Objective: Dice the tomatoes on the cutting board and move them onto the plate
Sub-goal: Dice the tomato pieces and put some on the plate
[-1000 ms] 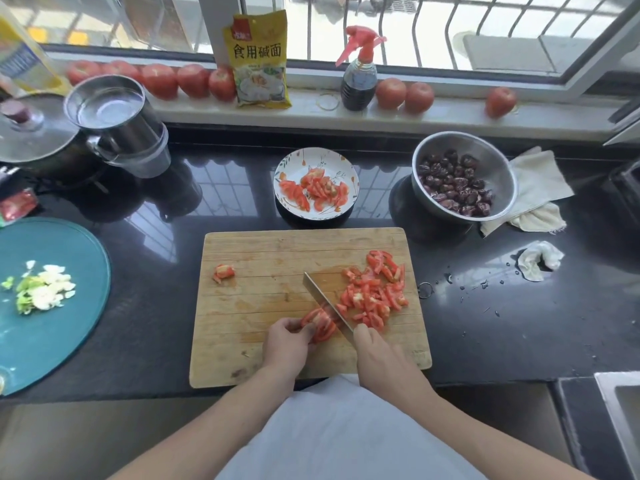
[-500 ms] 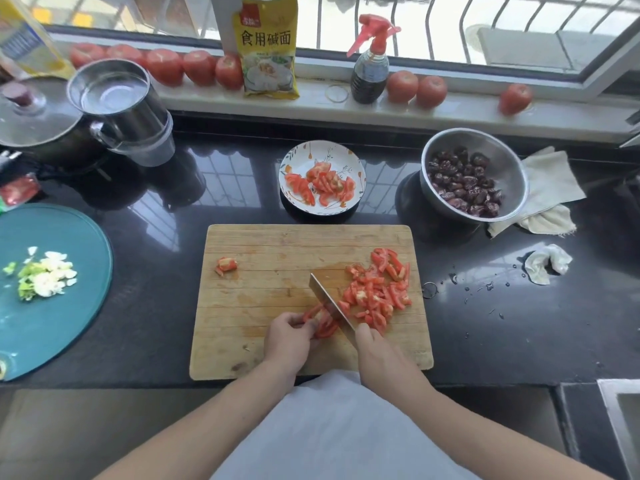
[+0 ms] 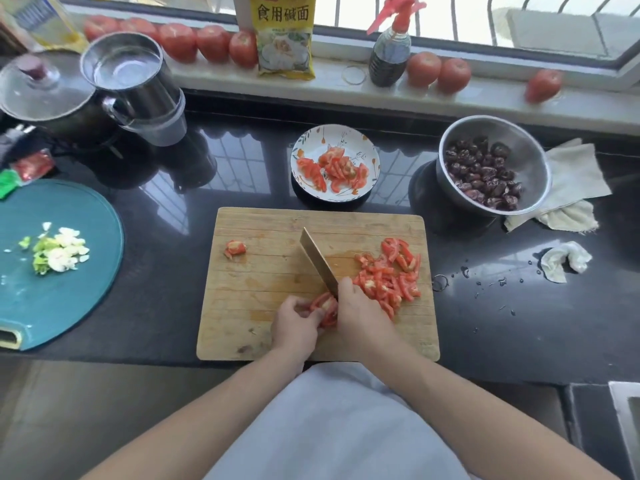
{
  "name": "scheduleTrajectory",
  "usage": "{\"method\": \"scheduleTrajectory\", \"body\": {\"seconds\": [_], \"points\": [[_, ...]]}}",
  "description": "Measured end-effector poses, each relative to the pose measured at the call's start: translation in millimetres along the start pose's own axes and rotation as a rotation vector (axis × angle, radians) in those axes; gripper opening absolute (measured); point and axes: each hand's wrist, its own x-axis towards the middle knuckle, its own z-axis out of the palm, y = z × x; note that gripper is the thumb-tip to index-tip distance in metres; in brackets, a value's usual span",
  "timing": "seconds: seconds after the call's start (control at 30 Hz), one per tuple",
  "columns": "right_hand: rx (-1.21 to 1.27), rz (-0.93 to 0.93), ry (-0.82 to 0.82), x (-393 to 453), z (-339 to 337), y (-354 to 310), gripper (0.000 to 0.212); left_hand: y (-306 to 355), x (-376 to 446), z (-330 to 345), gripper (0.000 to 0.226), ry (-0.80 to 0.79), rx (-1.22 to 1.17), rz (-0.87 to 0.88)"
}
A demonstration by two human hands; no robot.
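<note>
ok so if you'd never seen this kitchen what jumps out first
The red pile of diced tomato on the right half of the wooden cutting board, with the right hand holding a knife over a tomato piece that the left hand steadies. Behind it sits a patterned plate of tomato, below whole tomatoes on the windowsill.

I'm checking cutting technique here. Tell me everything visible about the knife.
The knife has a broad, flat, grey metal blade, cleaver-like, with a squared far end. It slants across the wooden cutting board, its far end pointing away and left. The right hand closes over the grip, hiding it. The near end of the blade meets the tomato piece steadied by the left hand. Diced tomato lies right of it.
</note>
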Motion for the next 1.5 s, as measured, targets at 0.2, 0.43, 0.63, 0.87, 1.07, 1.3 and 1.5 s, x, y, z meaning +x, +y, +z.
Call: {"method": "scheduleTrajectory", "body": {"seconds": [0.2,0.43,0.63,0.87,1.07,1.3,1.5], "points": [[0.01,0.066,-0.045,-41,2,30,0.029,-2,0,0,0.012,0.011,0.007,0.023],[0.069,0.048,-0.015,-58,-5,25,0.026,-2,0,-2,0.013,0.021,0.089,0.033],[-0.022,0.041,-0.06,-62,-13,14,0.023,-1,-1,-3,0.017,0.033,0.166,0.053],[-0.032,0.028,-0.067,-57,-7,14,0.023,1,-1,-2,0.016,0.031,0.171,0.044],[-0.033,0.026,-0.126,-68,-7,29,0.023,0,-1,-2,0.015,0.019,0.156,0.04],[-0.118,0.043,-0.074,-51,9,20,0.026,-3,1,-1,0.016,0.016,0.159,0.051],[-0.062,0.038,-0.089,-46,11,19,0.034,-5,2,-1,0.014,0.018,0.1,0.04]]}}
